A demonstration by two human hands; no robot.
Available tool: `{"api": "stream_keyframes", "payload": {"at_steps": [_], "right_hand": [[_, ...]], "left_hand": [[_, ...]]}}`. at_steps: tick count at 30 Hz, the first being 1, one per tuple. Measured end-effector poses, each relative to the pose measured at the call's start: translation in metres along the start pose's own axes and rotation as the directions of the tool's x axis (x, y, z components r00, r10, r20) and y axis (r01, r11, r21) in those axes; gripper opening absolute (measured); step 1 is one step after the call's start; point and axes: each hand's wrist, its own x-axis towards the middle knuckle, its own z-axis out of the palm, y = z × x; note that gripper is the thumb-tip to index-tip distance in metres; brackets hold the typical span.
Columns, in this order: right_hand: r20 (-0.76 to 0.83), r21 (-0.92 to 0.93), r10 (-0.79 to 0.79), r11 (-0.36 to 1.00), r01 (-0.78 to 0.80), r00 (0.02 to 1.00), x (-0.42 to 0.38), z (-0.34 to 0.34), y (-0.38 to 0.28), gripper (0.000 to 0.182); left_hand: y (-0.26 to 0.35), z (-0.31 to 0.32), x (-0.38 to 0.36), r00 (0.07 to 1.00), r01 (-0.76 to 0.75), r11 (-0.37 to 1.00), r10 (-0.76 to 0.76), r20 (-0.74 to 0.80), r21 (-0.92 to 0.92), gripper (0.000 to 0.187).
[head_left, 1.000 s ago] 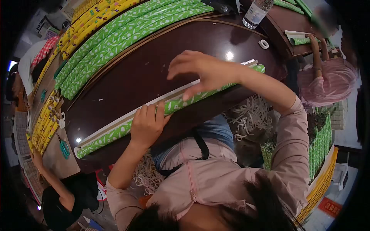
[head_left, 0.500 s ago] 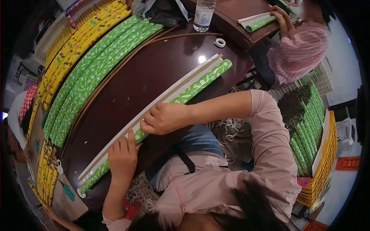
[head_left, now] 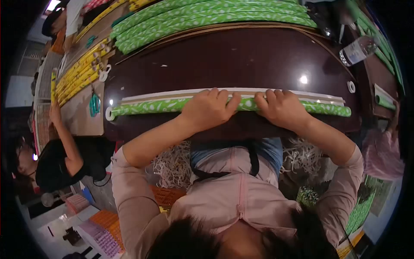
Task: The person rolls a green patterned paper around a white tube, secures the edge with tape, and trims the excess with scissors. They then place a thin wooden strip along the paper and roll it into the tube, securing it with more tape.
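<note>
A long green roll with white shapes (head_left: pixel 159 105) lies along the front edge of the dark table (head_left: pixel 198 52), with a pale and brown strip (head_left: pixel 319 96) along its far side. My left hand (head_left: pixel 210 108) presses on the roll left of its middle, fingers curled over it. Just to the right, my right hand (head_left: pixel 282 108) grips the same roll, its fingers bent over the top. A short stretch of green shows between the two hands. The undersides of both hands and the thumbs are partly hidden.
Several green rolls (head_left: pixel 207 17) lie at the back, yellow rolls (head_left: pixel 82 73) at the left. Teal scissors (head_left: pixel 95 103), white tape rings (head_left: pixel 110 114) (head_left: pixel 351 87) and a water bottle (head_left: pixel 359 51) are around. A co-worker in black (head_left: pixel 60 162) is at left, another in pink (head_left: pixel 381 153) at right.
The view has turned, so the roll now runs level across it. My hands have moved to similar places on either side of its middle, both fingers still on it.
</note>
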Motion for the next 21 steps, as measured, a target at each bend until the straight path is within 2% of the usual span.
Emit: {"api": "stream_keyframes", "payload": {"at_steps": [1,3,8,10,11,13,15,17,18,19,21], "right_hand": [[-0.019,0.012,-0.023,1.000,0.024,1.000,0.002,0.000,0.002,0.018],[0.002,-0.035,-0.007,0.999,0.007,1.000,0.001,0.001,0.006,0.019],[0.010,-0.085,-0.035,0.996,0.036,0.999,-0.009,0.006,0.010,0.020],[-0.029,-0.054,-0.036,0.998,0.035,0.999,-0.013,0.011,0.011,0.021],[0.009,-0.082,-0.045,0.996,0.046,0.999,-0.012,0.011,0.012,0.029],[0.011,0.013,-0.062,0.998,0.062,0.998,-0.008,0.011,0.014,0.039],[0.095,0.021,-0.014,1.000,0.012,0.995,-0.002,0.003,0.014,0.045],[-0.036,0.293,0.043,0.956,-0.031,0.998,0.010,-0.004,0.024,0.043],[0.001,0.364,0.171,0.918,-0.159,0.985,0.011,0.002,0.025,0.044],[0.006,0.357,0.186,0.917,-0.176,0.983,0.012,0.008,0.028,0.044],[0.259,0.501,0.257,0.788,-0.357,0.931,0.018,0.017,0.033,0.040]], "left_hand": [[-0.002,0.002,0.000,1.000,0.022,1.000,-0.022,0.014,0.019,0.047],[-0.004,0.004,0.000,0.995,-0.012,0.997,0.020,-0.097,0.079,0.047],[-0.006,-0.015,-0.015,0.999,-0.002,0.994,-0.002,-0.036,-0.107,0.047],[-0.007,-0.012,-0.029,0.995,0.102,0.971,-0.101,0.015,-0.218,0.050],[-0.004,-0.011,-0.033,0.991,0.132,0.954,-0.131,0.024,-0.269,0.054],[-0.003,-0.005,-0.039,0.994,0.108,0.963,-0.106,0.022,-0.247,0.052],[-0.002,-0.004,-0.037,0.992,0.124,0.969,-0.121,0.025,-0.214,0.050],[-0.002,-0.004,-0.035,0.993,0.118,0.965,-0.116,0.021,-0.234,0.050],[-0.001,-0.004,-0.036,0.990,0.139,0.961,-0.134,0.035,-0.240,0.049],[0.000,-0.005,-0.036,0.992,0.123,0.961,-0.119,0.030,-0.248,0.049],[0.000,-0.005,-0.037,0.988,0.152,0.958,-0.147,0.038,-0.243,0.051]]}}
